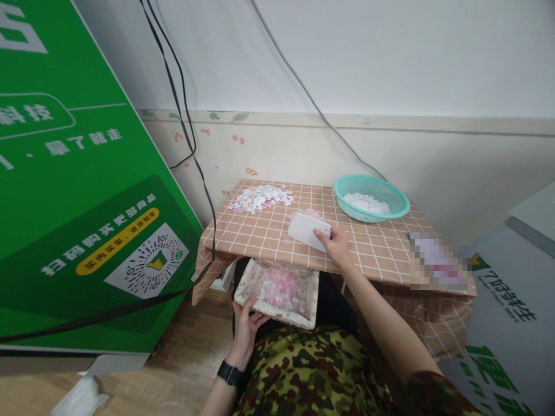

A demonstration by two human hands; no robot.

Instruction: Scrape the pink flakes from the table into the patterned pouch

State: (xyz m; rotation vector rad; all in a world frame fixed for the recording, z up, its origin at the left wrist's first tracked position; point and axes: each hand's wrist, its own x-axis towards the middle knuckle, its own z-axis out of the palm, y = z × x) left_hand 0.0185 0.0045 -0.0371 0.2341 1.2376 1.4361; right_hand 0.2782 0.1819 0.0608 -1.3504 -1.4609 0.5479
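Note:
My left hand (pixel 249 323) grips the near left edge of a fabric-lined basket (pixel 299 316), held below the table's front edge. Inside it lie pink and clear plastic-looking pieces (pixel 280 287). In my right hand (pixel 336 242) is a flat white board (pixel 306 230) with a small hole near the gripped end, thumb on top. It is over the tabletop, beside some small pink pieces (pixel 310 214) that it partly covers. At the table's back left is a heap of small white paper-like pieces (pixel 262 198). More white pieces (pixel 366 203) sit in a turquoise plastic colander (pixel 372 216) at the back right.
A brown checked cloth (pixel 373 245) covers the table, which stands against the wall. A blurred flat item (pixel 437 263) lies at its right end. A big green sign panel (pixel 87 231) stands on the left, with a black strap (pixel 206 190) hanging across. A white printed cabinet (pixel 515 289) flanks the right.

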